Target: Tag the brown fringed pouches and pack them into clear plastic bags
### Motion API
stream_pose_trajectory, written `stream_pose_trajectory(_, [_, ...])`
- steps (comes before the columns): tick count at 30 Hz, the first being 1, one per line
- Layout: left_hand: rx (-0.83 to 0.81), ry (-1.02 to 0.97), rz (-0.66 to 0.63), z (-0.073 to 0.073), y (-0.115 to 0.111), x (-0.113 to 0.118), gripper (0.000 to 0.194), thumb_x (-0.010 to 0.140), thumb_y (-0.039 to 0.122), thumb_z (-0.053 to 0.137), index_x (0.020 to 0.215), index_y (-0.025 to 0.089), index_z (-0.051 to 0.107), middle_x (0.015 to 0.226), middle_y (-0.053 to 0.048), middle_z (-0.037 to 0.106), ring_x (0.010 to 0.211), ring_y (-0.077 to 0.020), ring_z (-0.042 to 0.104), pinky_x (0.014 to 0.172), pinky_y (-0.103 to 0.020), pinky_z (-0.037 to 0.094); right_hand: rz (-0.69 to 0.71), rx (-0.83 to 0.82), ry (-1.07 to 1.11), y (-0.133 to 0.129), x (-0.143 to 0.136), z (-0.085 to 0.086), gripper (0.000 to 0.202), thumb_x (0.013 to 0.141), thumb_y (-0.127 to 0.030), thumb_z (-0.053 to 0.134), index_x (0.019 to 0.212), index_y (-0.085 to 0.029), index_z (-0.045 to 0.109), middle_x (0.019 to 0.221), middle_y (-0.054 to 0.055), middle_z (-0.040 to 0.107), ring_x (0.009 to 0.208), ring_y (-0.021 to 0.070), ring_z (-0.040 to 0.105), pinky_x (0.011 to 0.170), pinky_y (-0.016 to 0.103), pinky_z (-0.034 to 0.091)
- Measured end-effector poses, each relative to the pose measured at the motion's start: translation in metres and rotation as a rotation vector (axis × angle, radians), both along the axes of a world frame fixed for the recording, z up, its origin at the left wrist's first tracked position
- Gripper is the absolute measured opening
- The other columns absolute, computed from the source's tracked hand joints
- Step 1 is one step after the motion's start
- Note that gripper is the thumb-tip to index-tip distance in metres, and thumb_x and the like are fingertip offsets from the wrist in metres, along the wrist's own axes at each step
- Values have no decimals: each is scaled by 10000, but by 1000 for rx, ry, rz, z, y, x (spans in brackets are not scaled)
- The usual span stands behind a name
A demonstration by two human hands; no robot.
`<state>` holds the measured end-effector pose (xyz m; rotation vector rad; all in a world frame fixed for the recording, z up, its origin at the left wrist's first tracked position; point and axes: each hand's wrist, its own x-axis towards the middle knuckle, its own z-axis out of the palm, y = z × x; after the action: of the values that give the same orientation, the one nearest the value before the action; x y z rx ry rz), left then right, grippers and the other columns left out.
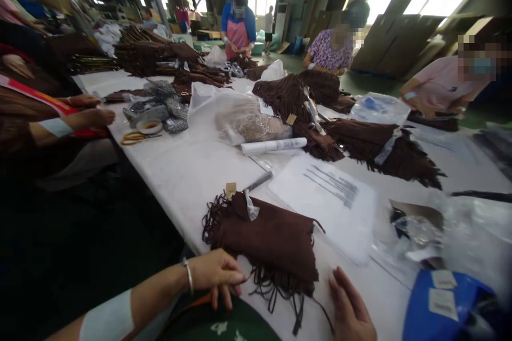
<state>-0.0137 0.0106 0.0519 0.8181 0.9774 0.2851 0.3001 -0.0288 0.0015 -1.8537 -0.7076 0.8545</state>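
A dark brown, suede-like fringed piece [268,234] lies folded flat on the white table in front of me. A tan tag [231,189] and a bit of clear plastic [252,208] are at its upper left. My left hand [218,274] is at its lower left edge, thumb and forefinger pinched on a thin fringe strand. Right of the piece is my right hand [351,303], fingers stretched upward and slightly bent. One long brown strand [322,311] curves down to the edge of that hand; whether it is touched there I cannot make out.
White printed sheets [324,192] and a white roll [274,146] lie beyond the piece. Yellow-handled scissors [134,138] and a tape roll [149,126] sit at the left edge. More brown fringed pieces [372,141] cover the far side. A blue packet [444,303] is at right. Several co-workers surround the table.
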Motion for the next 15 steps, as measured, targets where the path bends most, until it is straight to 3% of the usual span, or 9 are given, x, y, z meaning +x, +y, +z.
stream_pose_trajectory(1, [80, 54, 12, 6, 8, -10, 378, 758, 461, 653, 926, 123, 638, 776, -91, 683, 546, -207, 643, 412, -232, 414, 13, -18, 3, 1, 0, 1, 534, 756, -555, 586, 1168, -216, 616, 1223, 35, 620, 1239, 281, 467, 1084, 402, 343])
stream_pose_trajectory(4, [403, 318, 218, 15, 50, -33, 374, 808, 476, 555, 954, 137, 614, 707, -48, 655, 563, -177, 614, 428, -215, 399, 88, -33, -43, 5, 4, -7, 533, 728, -582, 585, 1143, -251, 625, 1256, 16, 596, 1256, 282, 445, 1122, 438, 262])
stream_pose_trajectory(7, [660, 683, 291, 10, 97, -37, 380, 845, 498, 462, 912, 156, 613, 633, -20, 611, 511, -146, 559, 456, -223, 392, 161, -15, -125, 6, 6, -18, 566, 707, -599, 589, 1128, -224, 632, 1266, 40, 585, 1264, 300, 431, 1121, 434, 269])
stream_pose_trajectory(9, [714, 798, 273, 0, 120, -31, 417, 834, 542, 464, 788, 159, 623, 584, -33, 589, 555, -176, 578, 543, -262, 426, 198, 33, -182, 6, 4, -23, 555, 731, -591, 568, 1119, -200, 636, 1255, 57, 589, 1249, 304, 446, 1108, 423, 298])
stream_pose_trajectory(11, [729, 850, 271, -12, 136, -20, 427, 768, 571, 558, 690, 154, 612, 625, -77, 603, 725, -250, 621, 682, -324, 448, 226, 97, -248, 5, 1, -27, 531, 762, -581, 539, 1104, -188, 641, 1234, 68, 598, 1217, 302, 477, 1093, 424, 321])
stream_pose_trajectory(15, [714, 932, 299, -28, 150, -2, 355, 686, 478, 677, 723, 131, 613, 842, -178, 635, 1018, -382, 561, 860, -441, 401, 299, 197, -388, 4, -2, -37, 492, 813, -567, 487, 1061, -176, 650, 1177, 93, 622, 1135, 294, 537, 1037, 440, 380])
